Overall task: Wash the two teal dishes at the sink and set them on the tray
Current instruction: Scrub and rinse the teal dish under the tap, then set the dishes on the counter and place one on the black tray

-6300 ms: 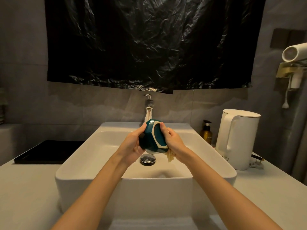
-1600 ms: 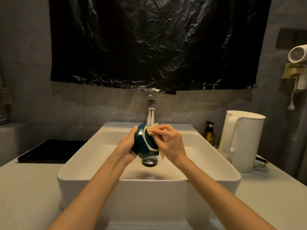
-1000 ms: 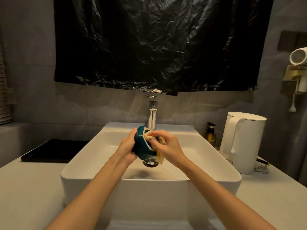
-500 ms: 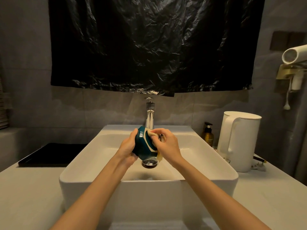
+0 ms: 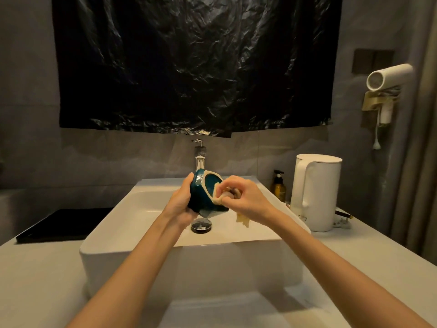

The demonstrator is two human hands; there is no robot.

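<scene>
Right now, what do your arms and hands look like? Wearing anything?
Two bare arms, no sleeves in view. The left grip and right grip are plain hands: no gloves, rings, watch or bracelets visible.

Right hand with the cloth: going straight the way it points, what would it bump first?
Probably the teal dish, held by the left hand: the right hand pinches the cloth at its rim, aimed into its hollow.
</scene>
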